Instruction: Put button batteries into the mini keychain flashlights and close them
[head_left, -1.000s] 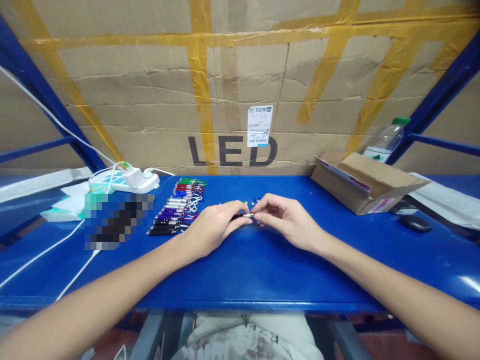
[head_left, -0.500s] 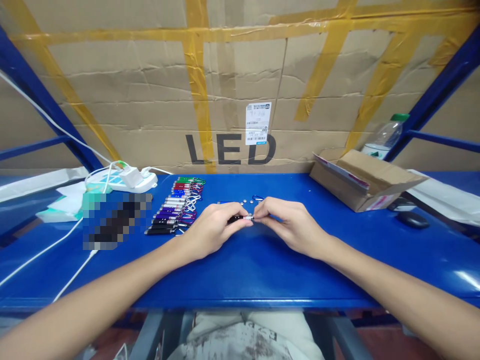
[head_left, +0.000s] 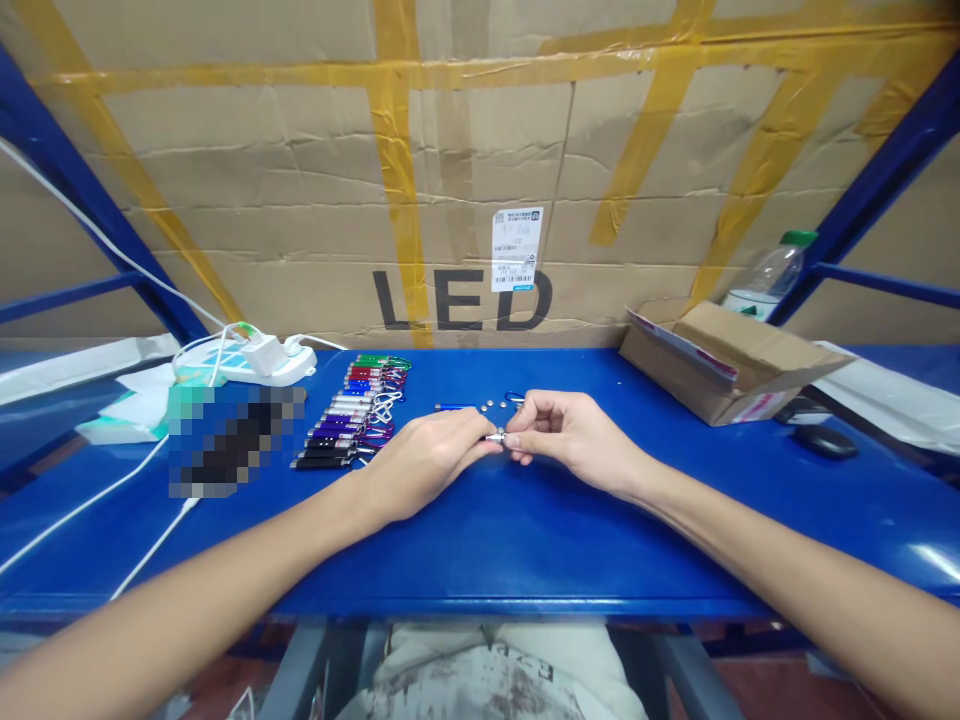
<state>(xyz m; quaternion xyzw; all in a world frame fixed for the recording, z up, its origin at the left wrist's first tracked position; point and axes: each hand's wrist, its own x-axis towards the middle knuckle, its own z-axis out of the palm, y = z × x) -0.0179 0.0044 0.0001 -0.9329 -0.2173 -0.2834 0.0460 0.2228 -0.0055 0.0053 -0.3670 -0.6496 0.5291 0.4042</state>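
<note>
In the head view, my left hand is closed around a small keychain flashlight; only its silver end shows past the fingertips. My right hand pinches at that silver end, fingers curled, and whatever tiny piece it holds is too small to make out. Just beyond the fingers lie a few small silver button cells, a blue flashlight tube and a blue carabiner, partly hidden by my right hand. Left of my left hand, several flashlights with carabiners lie in a row sorted by colour.
At the left are a white power strip with cables and a blurred-out dark object. An open cardboard box, a black mouse and a plastic bottle stand right. A large carton closes off the back.
My right hand's fingers have curled and turned at the flashlight's end. My left hand has shifted slightly over the flashlight, covering its dark body and uncovering more of the blue tube behind.
</note>
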